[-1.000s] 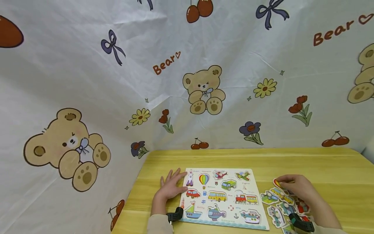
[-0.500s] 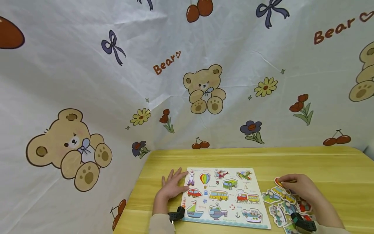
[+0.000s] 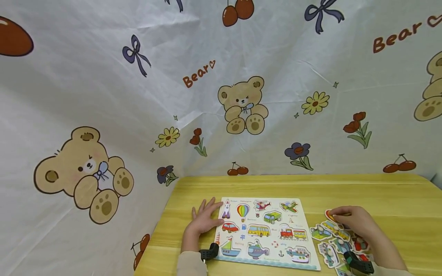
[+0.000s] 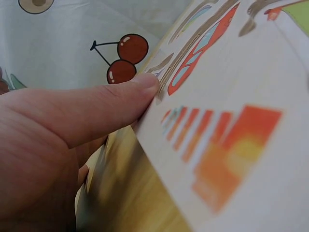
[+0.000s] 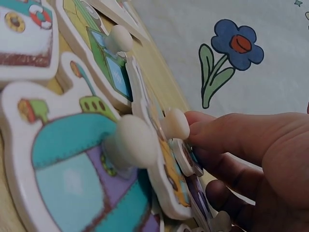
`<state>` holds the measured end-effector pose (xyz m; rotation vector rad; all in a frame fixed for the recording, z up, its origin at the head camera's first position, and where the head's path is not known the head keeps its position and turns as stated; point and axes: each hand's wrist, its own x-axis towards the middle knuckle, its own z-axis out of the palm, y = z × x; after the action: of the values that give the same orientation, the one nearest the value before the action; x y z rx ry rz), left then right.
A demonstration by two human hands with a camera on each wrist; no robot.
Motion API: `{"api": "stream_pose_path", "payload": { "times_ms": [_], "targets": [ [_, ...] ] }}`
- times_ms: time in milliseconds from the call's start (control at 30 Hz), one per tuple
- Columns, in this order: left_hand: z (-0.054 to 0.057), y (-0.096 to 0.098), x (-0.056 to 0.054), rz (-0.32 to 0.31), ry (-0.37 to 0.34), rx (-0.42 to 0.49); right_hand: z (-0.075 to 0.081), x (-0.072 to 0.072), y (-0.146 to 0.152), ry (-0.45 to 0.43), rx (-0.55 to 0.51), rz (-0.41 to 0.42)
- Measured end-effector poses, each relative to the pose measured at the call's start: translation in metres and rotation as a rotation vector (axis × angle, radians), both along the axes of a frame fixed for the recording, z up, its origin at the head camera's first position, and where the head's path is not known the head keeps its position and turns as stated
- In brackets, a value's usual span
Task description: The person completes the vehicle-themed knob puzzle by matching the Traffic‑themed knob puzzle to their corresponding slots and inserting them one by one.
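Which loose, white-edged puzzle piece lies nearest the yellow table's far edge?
The partly hidden, mostly red piece at the right hand; other visible pieces, like the long yellow piece, lie nearer the person.

Smooth wood-grained table [image 3: 397, 207], matt puzzle board [image 3: 255, 214], smooth satiny knobs [image 5: 137, 140], creased, faintly glossy sheet-like backdrop [image 3: 138, 107]

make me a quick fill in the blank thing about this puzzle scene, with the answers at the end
1. In the head view, the left hand touches the puzzle board at its ____ edge.
2. The right hand is at the pile of loose pieces, to the ____ of the board in the head view.
3. The bus picture on the board is mostly ____.
4. In the right wrist view, the teal-and-purple piece has a rounded white ____ on its face.

Missing words: left; right; yellow; knob
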<state>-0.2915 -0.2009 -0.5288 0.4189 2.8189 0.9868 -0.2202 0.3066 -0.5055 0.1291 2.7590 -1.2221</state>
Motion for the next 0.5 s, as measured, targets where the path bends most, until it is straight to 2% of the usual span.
{"api": "stream_pose_path", "payload": {
  "times_ms": [333,500],
  "targets": [
    [0.001,0.0,0.001,0.003,-0.012,0.01,0.0023,-0.0014,-0.0059,0.017,0.015,-0.054],
    [0.0018,0.0004,0.0027,0.005,-0.009,0.021,0.0069,-0.0003,-0.0089,0.074,0.044,-0.08]
  ]
}}
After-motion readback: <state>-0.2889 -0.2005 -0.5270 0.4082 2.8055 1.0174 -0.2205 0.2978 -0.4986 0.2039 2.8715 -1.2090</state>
